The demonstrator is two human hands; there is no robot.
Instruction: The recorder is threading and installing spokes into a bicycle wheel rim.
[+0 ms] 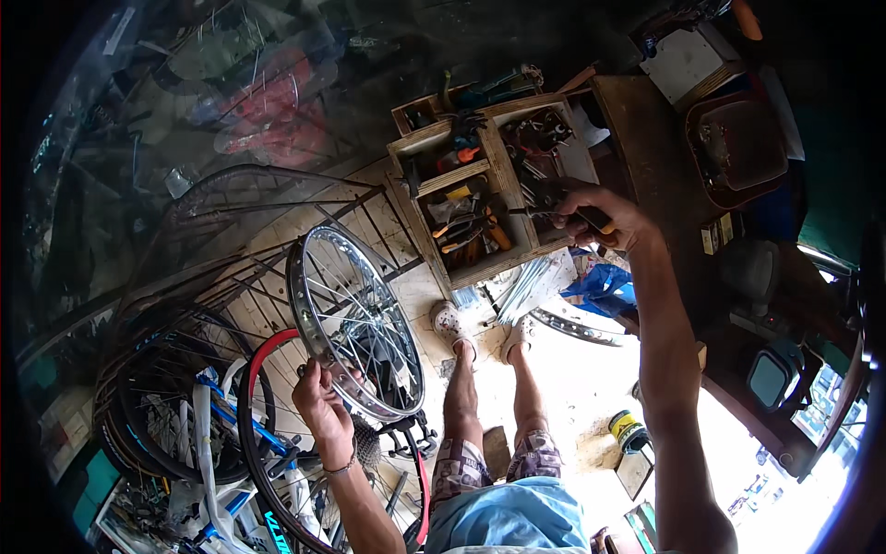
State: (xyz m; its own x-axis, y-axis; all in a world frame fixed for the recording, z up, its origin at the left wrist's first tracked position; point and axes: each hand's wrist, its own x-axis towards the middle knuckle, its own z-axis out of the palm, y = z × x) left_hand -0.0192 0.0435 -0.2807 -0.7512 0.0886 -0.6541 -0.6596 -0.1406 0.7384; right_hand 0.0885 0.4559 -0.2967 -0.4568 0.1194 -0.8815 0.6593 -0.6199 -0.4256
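Note:
My left hand (323, 411) is closed on the lower left part of a silver spoked wheel rim (309, 337), tilted in front of a larger black-and-red wheel (263, 355). My right hand (595, 217) is closed round a tool with an orange-yellow handle (604, 226), held over the right part of a wooden compartment box (448, 180). The box holds several pliers (471, 226) and other metal tools (540, 129). The tool's working end is dark and hard to make out.
A metal rack (383, 222) and bicycle parts (212, 425) crowd the left. Loose spokes (521, 295), a blue bag (600, 286) and another rim (581, 332) lie below the box. A wooden bench (637, 148) runs along the right. A yellow spool (628, 429) sits near my feet.

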